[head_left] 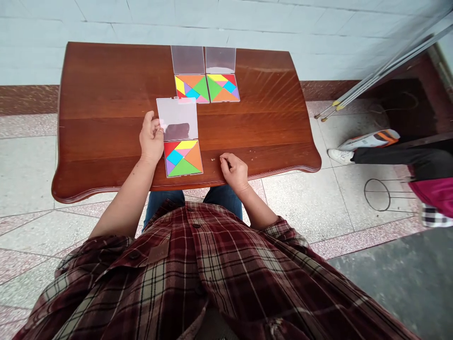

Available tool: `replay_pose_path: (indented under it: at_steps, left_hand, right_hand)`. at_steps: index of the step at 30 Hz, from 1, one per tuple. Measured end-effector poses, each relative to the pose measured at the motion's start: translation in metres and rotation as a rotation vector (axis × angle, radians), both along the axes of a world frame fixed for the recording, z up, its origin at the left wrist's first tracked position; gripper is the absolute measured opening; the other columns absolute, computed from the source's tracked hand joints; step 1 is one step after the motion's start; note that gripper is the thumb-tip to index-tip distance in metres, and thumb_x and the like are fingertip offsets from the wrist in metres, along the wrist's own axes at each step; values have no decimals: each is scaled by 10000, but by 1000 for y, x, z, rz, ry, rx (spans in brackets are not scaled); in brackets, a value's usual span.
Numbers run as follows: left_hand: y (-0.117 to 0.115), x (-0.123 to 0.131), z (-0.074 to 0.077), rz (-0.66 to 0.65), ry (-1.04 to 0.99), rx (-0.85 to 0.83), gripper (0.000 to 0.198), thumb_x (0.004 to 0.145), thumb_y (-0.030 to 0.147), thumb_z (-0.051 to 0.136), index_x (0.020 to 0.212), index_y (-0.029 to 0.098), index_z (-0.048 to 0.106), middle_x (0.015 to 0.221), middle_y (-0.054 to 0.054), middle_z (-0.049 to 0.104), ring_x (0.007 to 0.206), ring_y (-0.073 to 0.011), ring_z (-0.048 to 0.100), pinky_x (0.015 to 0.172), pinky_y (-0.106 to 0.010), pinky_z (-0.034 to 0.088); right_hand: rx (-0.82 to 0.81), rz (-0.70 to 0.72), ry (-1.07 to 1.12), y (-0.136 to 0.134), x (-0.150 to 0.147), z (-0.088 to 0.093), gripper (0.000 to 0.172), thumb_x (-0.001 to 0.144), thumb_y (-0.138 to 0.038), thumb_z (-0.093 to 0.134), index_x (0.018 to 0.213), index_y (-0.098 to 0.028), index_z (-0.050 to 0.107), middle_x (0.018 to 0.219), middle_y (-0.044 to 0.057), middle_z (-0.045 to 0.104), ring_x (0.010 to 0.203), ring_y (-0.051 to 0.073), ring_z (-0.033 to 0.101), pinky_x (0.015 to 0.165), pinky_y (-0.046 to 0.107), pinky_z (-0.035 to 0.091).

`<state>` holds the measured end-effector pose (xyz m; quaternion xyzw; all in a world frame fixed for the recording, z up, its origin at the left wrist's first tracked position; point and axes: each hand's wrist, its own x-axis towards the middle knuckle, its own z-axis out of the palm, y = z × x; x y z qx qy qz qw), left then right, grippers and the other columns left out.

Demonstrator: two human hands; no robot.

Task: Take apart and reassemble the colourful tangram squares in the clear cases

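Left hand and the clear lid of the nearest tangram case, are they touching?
Touching. The head view shows the left hand holding the left edge of the clear plastic lid, with its fingers overlapping that edge.

The left hand [152, 139] grips the clear lid [177, 119] of a tangram box [183, 158] near the front edge of the wooden table [106, 118]. The right hand [233, 172] rests on that edge; two open tangram boxes [222, 88] sit by the far edge.
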<state>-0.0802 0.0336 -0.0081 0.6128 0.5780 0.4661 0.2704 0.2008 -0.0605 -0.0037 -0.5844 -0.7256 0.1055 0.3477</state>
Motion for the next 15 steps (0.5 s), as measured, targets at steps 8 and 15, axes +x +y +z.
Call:
replay_pose_path:
  at_steps: [8, 15]
  left_hand:
    - [4, -2, -9, 31, -49, -7, 674, 914, 633, 395, 1478, 275, 303, 1181, -137, 649, 1088, -258, 674, 973, -518, 541]
    - [4, -1, -7, 29, -15, 3, 693, 911, 663, 375, 1474, 266, 298, 1164, -145, 651, 1048, -256, 683, 928, -500, 559]
  right_hand:
    - [26, 4, 11, 1, -1, -1, 343, 979, -384, 382, 885, -212, 663, 876, 72, 729, 792, 179, 679, 743, 275, 513]
    - [27, 13, 2, 1, -1, -2, 348, 980, -385, 375, 895, -213, 666, 879, 71, 731, 804, 182, 680, 745, 284, 511]
